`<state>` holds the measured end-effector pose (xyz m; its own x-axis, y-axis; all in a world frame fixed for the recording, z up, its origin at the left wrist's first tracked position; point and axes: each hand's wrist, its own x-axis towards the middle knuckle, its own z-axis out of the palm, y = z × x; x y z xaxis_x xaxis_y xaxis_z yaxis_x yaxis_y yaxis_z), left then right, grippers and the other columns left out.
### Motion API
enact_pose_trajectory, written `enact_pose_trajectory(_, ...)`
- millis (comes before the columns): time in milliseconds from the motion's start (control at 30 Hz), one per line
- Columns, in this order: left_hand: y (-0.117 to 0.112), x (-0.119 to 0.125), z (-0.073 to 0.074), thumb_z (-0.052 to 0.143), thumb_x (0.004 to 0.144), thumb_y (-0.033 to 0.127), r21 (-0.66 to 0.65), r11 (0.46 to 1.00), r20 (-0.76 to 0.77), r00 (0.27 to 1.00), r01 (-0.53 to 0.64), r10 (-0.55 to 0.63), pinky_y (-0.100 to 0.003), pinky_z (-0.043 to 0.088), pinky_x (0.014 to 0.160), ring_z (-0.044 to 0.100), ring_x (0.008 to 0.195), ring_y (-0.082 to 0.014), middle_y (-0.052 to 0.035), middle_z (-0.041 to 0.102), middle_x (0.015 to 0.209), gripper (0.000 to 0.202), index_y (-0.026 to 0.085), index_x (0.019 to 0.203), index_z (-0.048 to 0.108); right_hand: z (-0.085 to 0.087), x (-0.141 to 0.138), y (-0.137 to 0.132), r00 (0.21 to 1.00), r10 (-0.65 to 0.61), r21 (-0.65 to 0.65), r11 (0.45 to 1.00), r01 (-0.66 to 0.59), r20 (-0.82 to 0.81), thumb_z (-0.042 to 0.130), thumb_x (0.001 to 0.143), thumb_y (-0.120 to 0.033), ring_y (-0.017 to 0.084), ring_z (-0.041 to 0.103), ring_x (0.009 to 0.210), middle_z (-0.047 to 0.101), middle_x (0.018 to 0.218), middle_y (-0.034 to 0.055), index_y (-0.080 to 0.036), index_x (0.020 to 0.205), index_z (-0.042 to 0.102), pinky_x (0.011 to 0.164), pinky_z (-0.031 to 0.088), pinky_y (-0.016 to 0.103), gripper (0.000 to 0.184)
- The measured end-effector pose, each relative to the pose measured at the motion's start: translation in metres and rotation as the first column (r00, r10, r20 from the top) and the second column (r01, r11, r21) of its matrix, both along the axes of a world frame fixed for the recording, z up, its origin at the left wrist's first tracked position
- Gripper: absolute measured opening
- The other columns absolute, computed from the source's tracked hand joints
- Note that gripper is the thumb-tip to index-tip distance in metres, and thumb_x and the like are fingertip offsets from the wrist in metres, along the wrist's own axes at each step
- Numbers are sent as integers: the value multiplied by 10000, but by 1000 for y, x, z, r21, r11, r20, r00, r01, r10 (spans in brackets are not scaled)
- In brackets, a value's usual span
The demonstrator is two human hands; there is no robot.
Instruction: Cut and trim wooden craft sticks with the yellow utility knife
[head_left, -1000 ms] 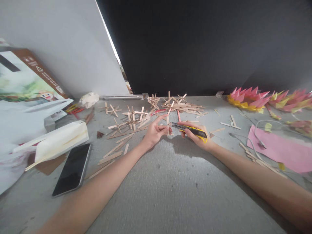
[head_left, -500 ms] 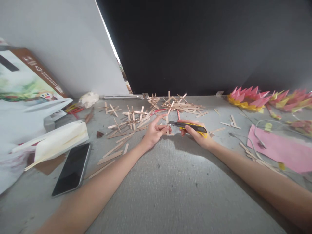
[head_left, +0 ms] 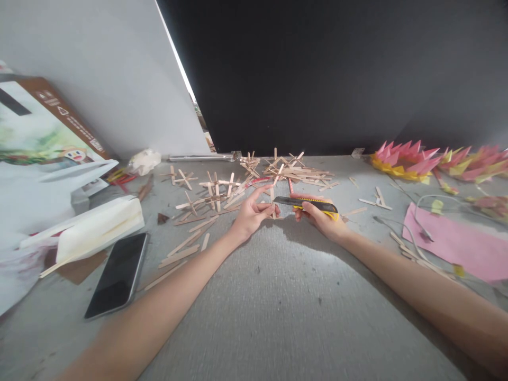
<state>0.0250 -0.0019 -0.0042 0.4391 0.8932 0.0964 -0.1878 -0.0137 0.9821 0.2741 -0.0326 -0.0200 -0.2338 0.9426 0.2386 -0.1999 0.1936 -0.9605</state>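
My left hand [head_left: 254,214] pinches a small wooden craft stick [head_left: 272,196] that stands roughly upright, its index finger stretched along toward the stick's top. My right hand [head_left: 319,218] is wrapped round a yellow and black utility knife [head_left: 313,205]. The knife's tip points left and lies right beside the stick; whether blade and wood touch I cannot tell. Just beyond both hands is a pile of craft sticks [head_left: 301,173], several joined into crosses. A red and white strip [head_left: 290,186] shows behind the right hand.
Loose sticks [head_left: 180,255] and a phone [head_left: 117,275] lie to the left, near a white bag [head_left: 32,206]. On the right are pink and yellow folded-paper pieces [head_left: 405,161], a pink sheet [head_left: 460,243] and a white cable [head_left: 415,233]. A black panel [head_left: 337,74] stands behind.
The utility knife has tilted very slightly in my right hand. My left hand and the stick it holds stay in place.
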Motion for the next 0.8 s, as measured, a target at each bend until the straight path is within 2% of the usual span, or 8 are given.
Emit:
enact_pose_trajectory(567,1,2,-6,925,853,401,7,1000,23,1000,5,-5,-320,589,846,792,792,-196,-55,818,880,875,191,1561,457,1,-5,1,1000,-23,-115,993,21,-15,679,986,-472,203,717,806,776,956,79,-175,1292,781,799,642,377,438)
enact_pose_trajectory(700,1,3,-7,916,862,422,24,999,15,1000,-24,24,-338,612,854,810,808,-212,-76,829,906,856,189,1554,470,0,-3,2,991,-101,-65,993,95,-93,693,985,-447,183,692,748,761,901,61,-180,1260,790,755,622,354,395)
enact_pose_trajectory(800,2,3,-9,917,857,452,32,996,7,997,-83,83,-352,629,852,818,831,-226,-85,834,931,878,194,1560,458,3,0,0,989,-148,62,987,148,10,675,1021,-474,186,687,731,756,875,51,-193,1273,789,763,609,373,395)
